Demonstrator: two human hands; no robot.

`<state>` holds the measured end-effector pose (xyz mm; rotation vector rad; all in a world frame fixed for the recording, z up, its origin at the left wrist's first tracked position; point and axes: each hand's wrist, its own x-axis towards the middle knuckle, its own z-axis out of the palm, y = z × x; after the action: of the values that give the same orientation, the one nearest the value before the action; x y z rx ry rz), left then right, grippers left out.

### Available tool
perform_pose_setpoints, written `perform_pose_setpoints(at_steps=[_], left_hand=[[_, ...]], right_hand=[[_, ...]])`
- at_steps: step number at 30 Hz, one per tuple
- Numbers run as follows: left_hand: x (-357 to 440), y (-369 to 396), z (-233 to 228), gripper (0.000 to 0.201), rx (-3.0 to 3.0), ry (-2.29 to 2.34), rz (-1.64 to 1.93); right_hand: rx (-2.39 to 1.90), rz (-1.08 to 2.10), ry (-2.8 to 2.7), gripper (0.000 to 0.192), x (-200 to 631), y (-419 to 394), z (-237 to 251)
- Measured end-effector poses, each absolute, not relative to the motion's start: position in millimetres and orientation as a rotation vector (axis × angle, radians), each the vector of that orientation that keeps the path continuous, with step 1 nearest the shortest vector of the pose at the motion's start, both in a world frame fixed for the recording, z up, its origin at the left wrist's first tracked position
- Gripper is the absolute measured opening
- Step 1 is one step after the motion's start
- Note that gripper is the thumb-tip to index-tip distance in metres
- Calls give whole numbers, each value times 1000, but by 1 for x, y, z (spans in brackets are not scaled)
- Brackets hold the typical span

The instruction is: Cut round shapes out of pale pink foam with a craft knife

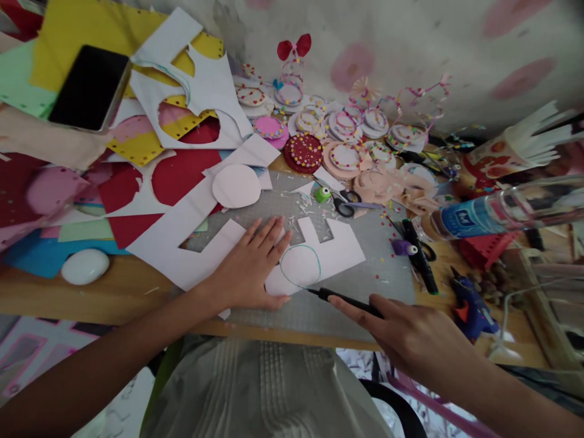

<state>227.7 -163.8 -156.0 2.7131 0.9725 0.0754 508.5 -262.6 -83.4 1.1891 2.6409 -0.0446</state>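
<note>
On the grey cutting mat [351, 310] lies a white sheet [342, 243] with cut-out notches and a green circle outline [301, 264] on it. My left hand [255, 264] rests flat on the sheet, fingers spread, just left of the outline. In my right hand [401, 322] is a slim black pen-shaped tool [349, 299], held low with the index finger along it. Its thin dark tip meets the lower edge of the outline; whether it is a pen or a blade I cannot tell. A cut white disc [236, 186] lies beyond my left hand.
Scissors [344, 204], a green punch [322, 194] and a black marker [420, 258] lie beyond the sheet. Several decorated discs [303, 153] line the wall. A bottle [483, 216] and a blue glue gun [472, 307] are at right; a phone [91, 88] tops coloured sheets at left.
</note>
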Motion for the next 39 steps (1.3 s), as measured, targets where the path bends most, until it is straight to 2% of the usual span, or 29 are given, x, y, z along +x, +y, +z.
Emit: perform_pose_setpoints(at_steps=[7,14,27,30,35,39], left_hand=[[229,-164,-154,111,2709,969,65],[228,-163,-154,111,2708,965,70],[228,-164,-155,110,2695,961,90],[227,-163,-155,110,2693,959,79],[227,-163,-152,108,2685,961,77],[227,-164,-152,107,2689,960,97]], right_hand=[[1119,-51,2652,84,520,-250,-81],[1084,-185,2671,76,523,-237,-72],[745,-100,2738,83,544,-191,-74],[724,-129,2762,75,545,-183,-75],[752,-273,2680,77,551,-181,-67],[938,-463,2741,55,558,-193,-57]])
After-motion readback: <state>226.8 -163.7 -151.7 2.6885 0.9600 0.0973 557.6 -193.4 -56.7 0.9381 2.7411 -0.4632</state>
